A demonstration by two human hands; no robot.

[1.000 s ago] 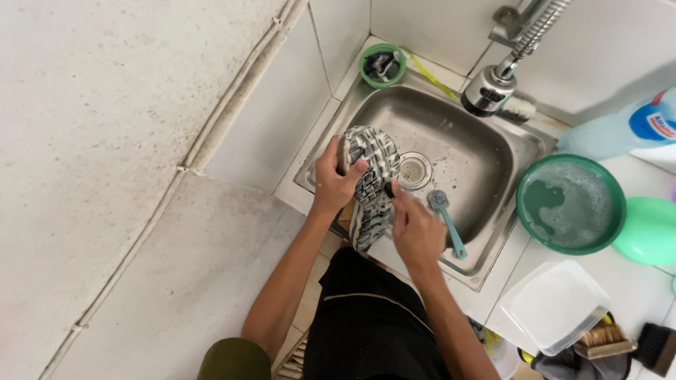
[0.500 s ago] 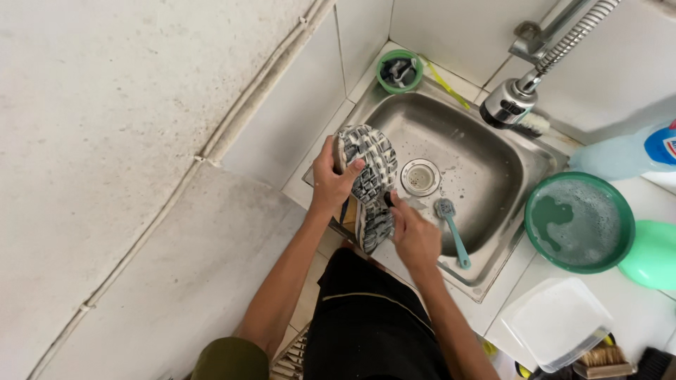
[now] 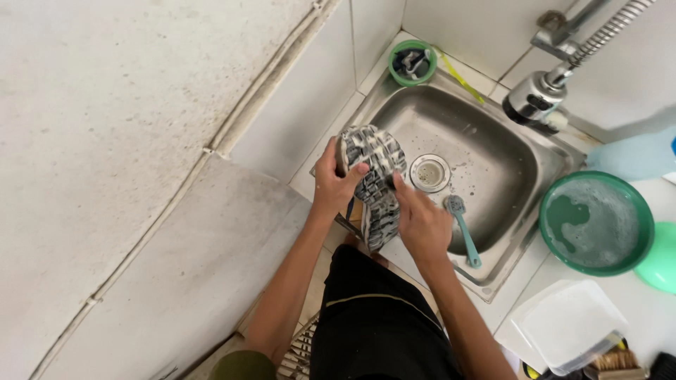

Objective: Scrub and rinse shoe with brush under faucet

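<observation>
Grey-and-white patterned soapy shoe sole-up, gripped by left hand and right hand, over stainless steel sink, teal brush inside, green basin of suds on white tabletop.

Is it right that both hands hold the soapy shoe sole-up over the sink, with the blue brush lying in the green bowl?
Not quite. The head view shows the blue brush lying in the steel sink, beside the drain, not in the green bowl, which holds only sudsy water. The rest stands: left hand and right hand hold the soapy shoe sole-up.
</observation>
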